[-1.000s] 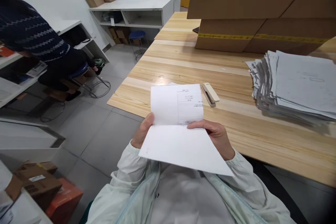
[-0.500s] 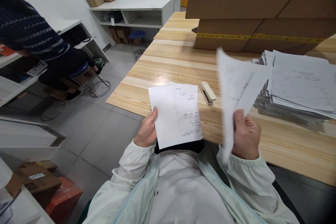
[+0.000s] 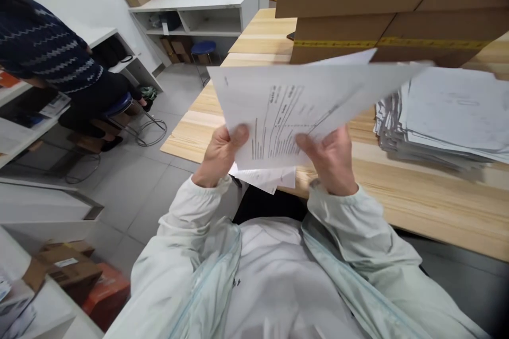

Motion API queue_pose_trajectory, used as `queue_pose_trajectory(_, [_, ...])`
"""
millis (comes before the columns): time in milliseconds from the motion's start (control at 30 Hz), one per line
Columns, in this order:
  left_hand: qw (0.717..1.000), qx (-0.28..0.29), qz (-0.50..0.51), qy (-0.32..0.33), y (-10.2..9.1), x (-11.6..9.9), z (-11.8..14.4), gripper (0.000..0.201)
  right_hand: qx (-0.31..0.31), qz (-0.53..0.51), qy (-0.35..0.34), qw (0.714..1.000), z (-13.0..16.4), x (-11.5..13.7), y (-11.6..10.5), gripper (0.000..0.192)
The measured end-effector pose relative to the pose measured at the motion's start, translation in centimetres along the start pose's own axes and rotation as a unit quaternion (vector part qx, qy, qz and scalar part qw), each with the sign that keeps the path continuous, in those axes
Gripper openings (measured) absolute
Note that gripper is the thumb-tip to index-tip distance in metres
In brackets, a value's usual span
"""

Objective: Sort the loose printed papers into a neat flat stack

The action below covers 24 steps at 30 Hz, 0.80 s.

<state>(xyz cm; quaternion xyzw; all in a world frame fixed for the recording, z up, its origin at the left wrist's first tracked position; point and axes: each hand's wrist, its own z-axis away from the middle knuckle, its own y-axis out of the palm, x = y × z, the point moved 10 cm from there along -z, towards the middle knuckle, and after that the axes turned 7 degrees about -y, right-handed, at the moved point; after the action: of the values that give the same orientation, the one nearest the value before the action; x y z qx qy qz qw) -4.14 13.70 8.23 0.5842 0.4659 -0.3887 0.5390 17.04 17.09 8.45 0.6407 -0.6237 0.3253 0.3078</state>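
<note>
My left hand (image 3: 220, 153) and my right hand (image 3: 334, 161) both grip printed paper sheets (image 3: 274, 111), with each thumb on top and the other fingers hidden behind. The sheets are raised and tilted over the table's near edge, their right side smeared by motion. Behind their top edge sticks out the corner of another white sheet (image 3: 352, 57). Below them, more printed papers (image 3: 258, 177) show at the table's edge; whether these are held cannot be made out. To the right of my right hand stands a thick stack of papers (image 3: 453, 116).
On the wooden table (image 3: 417, 206), large cardboard boxes (image 3: 334, 37) with yellow tape stand at the back. At the left, a person (image 3: 51, 47) in a patterned sweater sits on a blue stool (image 3: 119, 103). Cartons (image 3: 63, 270) lie at the lower left.
My right hand has moved left with its paper, and my left hand now grips that paper too. The earlier left-hand sheets are mostly covered. The stapler is now hidden behind the paper.
</note>
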Motion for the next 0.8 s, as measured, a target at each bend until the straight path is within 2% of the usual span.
queue_pose_trajectory(100, [0.998, 0.019, -0.057, 0.036, -0.6, -1.2, -1.8, 0.036, 0.051, -0.087, 0.033, 0.994, -1.5, -1.9, 1.8, 0.03])
queue_pose_trajectory(167, [0.996, 0.007, -0.075, 0.044, -1.2, -0.8, -2.4, 0.034, 0.041, -0.101, 0.041, 0.993, -1.4, -2.9, 2.0, 0.026])
queue_pose_trajectory(300, [0.995, -0.031, -0.078, 0.049, -2.2, 0.8, -2.0, 0.029, 0.041, -0.086, 0.062, 0.993, 0.0, -3.9, 2.6, 0.03])
queue_pose_trajectory(433, [0.996, -0.068, -0.046, 0.034, -2.5, 1.6, -1.4, 0.036, 0.03, -0.096, 0.091, 0.991, 0.5, -4.1, 2.7, 0.038])
queue_pose_trajectory(533, [0.995, -0.078, -0.043, 0.033, -2.2, 1.2, -1.2, 0.037, 0.021, -0.098, 0.087, 0.991, 0.3, -3.7, 2.7, 0.036])
queue_pose_trajectory(700, [0.99, -0.087, -0.044, 0.103, -1.7, -1.0, -0.4, 0.029, 0.019, -0.114, 0.048, 0.992, 0.1, -2.8, 2.7, 0.029])
queue_pose_trajectory(800, [0.988, -0.086, -0.047, 0.118, -1.6, -1.0, -0.3, 0.027, 0.02, -0.113, 0.041, 0.993, 0.4, -3.1, 2.8, 0.03])
